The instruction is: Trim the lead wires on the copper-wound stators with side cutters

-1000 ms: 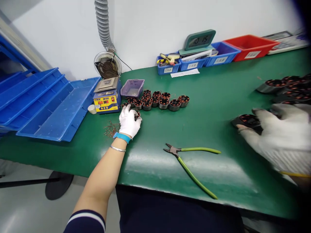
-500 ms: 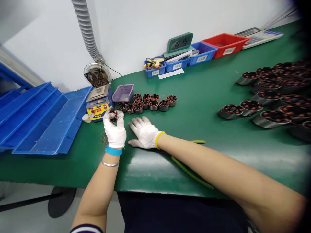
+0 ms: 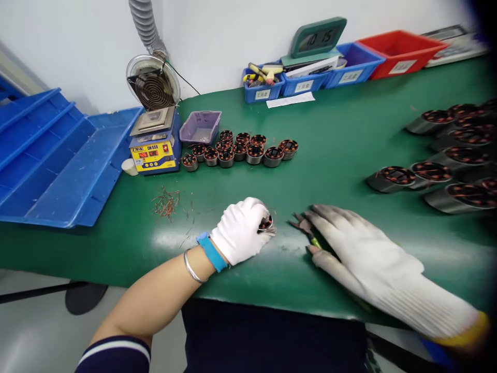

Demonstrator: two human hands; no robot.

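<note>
My left hand [image 3: 244,230], in a white glove, is closed around a small motor stator [image 3: 266,224] with copper windings; the fingers cover much of it. To its right, my gloved right hand [image 3: 353,248] lies over a pair of green-handled cutters [image 3: 315,242], fingers stretched out and thumb apart. The cutters' dark jaws point left, toward the stator, and the hand hides most of their handles. Beyond my left hand, several more wound stators [image 3: 255,154] stand in a cluster on the green table [image 3: 217,282].
Copper wire scraps [image 3: 166,202] lie left of my left hand. Behind them are a yellow-and-blue solder pot [image 3: 155,155], a purple bin [image 3: 200,127] and a fan [image 3: 153,88]. Blue trays [image 3: 81,181] fill the left; larger stators [image 3: 392,178] stand right. Tool boxes [image 3: 264,93] line the wall.
My left hand has moved right and toward me from beside the solder pot, holding a stator. My right hand has shifted right from the bare table to over the cutters. The view has shifted too.
</note>
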